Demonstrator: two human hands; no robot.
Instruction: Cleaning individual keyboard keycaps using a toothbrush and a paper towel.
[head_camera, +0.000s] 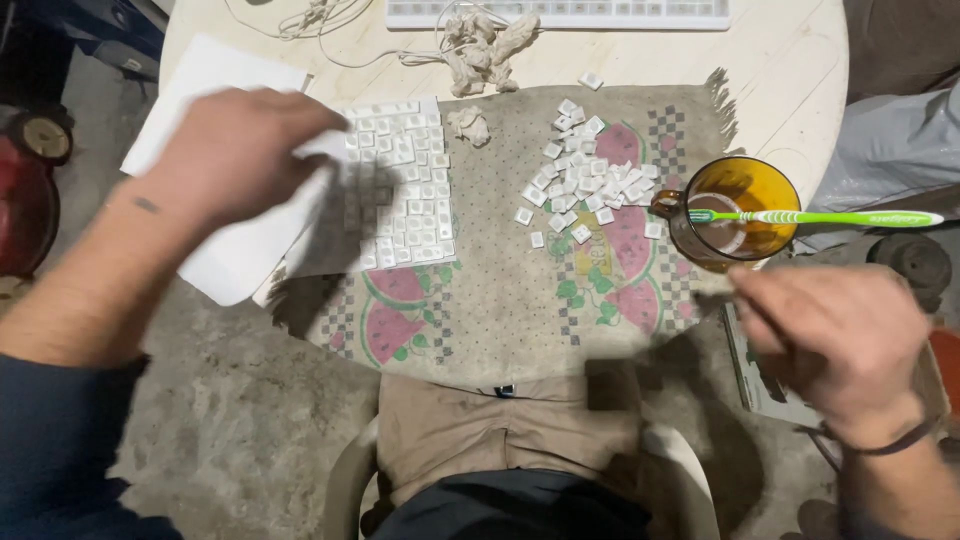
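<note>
The left hand (235, 150) is hovering over a sheet of white paper (215, 75) beside rows of white keycaps (405, 190) laid out on a watermelon-patterned cloth (500, 300). The right hand (835, 335) is hanging just below an amber glass mug (735, 210) with a green toothbrush (815, 217) lying across its rim. Loose keycaps (585, 180) are lying heaped between them on the round table (790, 60).

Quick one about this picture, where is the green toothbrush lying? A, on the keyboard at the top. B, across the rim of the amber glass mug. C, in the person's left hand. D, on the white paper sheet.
B: the green toothbrush rests across the rim of the amber glass mug, bristles over the mug, and neither hand touches it.
</note>
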